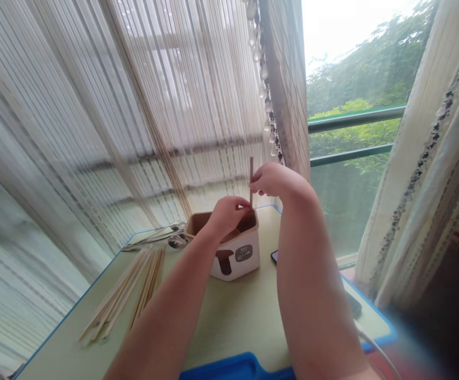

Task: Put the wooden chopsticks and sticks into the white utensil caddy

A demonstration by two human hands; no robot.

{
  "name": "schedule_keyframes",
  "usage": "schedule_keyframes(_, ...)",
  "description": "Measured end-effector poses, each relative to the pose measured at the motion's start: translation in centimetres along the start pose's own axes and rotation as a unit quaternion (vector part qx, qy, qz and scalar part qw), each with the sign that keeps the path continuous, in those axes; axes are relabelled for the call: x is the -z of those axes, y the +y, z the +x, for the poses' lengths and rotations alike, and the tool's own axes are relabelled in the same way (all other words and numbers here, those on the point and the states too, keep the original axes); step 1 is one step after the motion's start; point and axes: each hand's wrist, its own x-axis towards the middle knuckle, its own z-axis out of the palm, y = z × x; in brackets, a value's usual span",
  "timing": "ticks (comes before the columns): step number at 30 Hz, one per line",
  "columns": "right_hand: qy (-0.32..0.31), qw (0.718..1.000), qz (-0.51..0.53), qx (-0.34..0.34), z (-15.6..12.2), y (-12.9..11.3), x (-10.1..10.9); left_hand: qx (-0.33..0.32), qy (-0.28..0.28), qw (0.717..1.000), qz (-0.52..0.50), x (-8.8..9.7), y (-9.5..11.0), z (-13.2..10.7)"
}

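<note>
A white utensil holder [240, 254] with a brown rim stands on the pale green table [229, 322]. My right hand [272, 179] pinches a wooden chopstick [251, 170] upright, its lower end inside the holder. My left hand [226, 214] rests on the holder's rim with its fingers curled over the edge. Several loose chopsticks [128, 291] lie on the table to the left of the holder.
Metal spoons [165, 237] lie behind the loose chopsticks by the striped curtain [134, 105]. A dark phone [353, 302] with a white cable sits at the table's right edge. A blue object [233, 368] is at the near edge. The window [352, 132] is at the right.
</note>
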Motion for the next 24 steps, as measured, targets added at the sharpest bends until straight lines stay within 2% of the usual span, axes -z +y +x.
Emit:
schedule_keyframes(4,-0.028,0.999,0.004,-0.046,-0.31,-0.21,0.15,-0.002,-0.005,1.0,-0.011,0.02,-0.05,-0.01)
schedule_keyframes(8,0.075,0.994,0.073,-0.041,-0.77,-0.69,0.54,0.003,-0.003,1.0,-0.019,-0.03,-0.02,-0.02)
schedule_keyframes(10,0.107,0.988,0.101,-0.035,-0.72,-0.79,0.6,0.001,0.0,1.0,-0.018,-0.08,-0.02,-0.01)
schedule_keyframes(18,0.093,0.989,0.111,-0.043,-0.63,-0.86,0.35,-0.005,0.012,1.0,0.007,-0.31,-0.25,0.03)
schedule_keyframes(24,0.078,0.993,0.084,-0.027,-0.6,-0.57,0.17,0.008,0.017,0.994,0.107,-0.08,0.63,-0.39)
